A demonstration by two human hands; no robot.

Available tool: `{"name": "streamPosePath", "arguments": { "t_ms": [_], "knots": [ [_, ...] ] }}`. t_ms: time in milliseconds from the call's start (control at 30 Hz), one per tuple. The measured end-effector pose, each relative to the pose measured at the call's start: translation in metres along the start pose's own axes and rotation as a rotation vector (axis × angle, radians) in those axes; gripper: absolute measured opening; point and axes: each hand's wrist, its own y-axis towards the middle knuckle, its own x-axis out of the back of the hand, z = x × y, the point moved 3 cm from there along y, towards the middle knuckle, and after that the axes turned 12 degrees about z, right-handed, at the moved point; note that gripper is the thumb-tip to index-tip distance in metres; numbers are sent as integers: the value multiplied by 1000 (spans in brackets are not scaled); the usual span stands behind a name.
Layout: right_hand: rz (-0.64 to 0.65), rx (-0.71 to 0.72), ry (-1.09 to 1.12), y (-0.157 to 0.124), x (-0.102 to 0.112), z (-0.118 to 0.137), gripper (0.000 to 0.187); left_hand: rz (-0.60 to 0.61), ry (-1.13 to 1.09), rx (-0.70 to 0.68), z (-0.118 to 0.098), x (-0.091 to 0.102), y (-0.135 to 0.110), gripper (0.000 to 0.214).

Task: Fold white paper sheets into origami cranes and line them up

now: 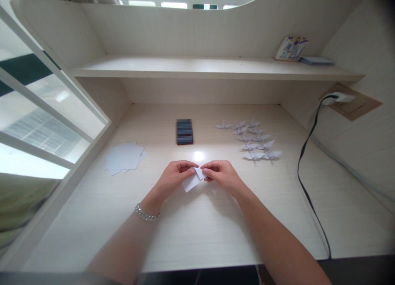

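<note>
A small sheet of white paper (190,184), partly folded, is held between my two hands over the middle of the desk. My left hand (175,174) pinches its upper left side, thumb on top. On the other side, my right hand (221,176) grips the folded corner between thumb and fingers. The fingers cover part of the paper's upper edge. Several folded white paper cranes (257,147) stand in rows to the right, beyond my right hand. Off to the left lies a loose stack of white paper squares (125,157).
A dark pixelated rectangular object (184,132) lies behind my hands. The desk (197,239) has a shelf (197,67) above its back, holding a small colourful box (291,48). A black cable (300,165) runs from the wall socket (352,102) down the right side.
</note>
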Motion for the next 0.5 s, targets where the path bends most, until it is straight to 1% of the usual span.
{"name": "streamPosePath", "arguments": {
  "t_ms": [133, 333, 500],
  "knots": [
    [18, 4, -21, 1, -1, -1, 19, -10, 36, -3, 0, 1, 0, 21],
    [2, 3, -42, 0, -1, -1, 19, -25, -37, 1, 3, 1, 1, 19],
    [18, 19, -34, 1, -1, -1, 19, -24, -9, 2, 1, 0, 0, 19]
  ]
}}
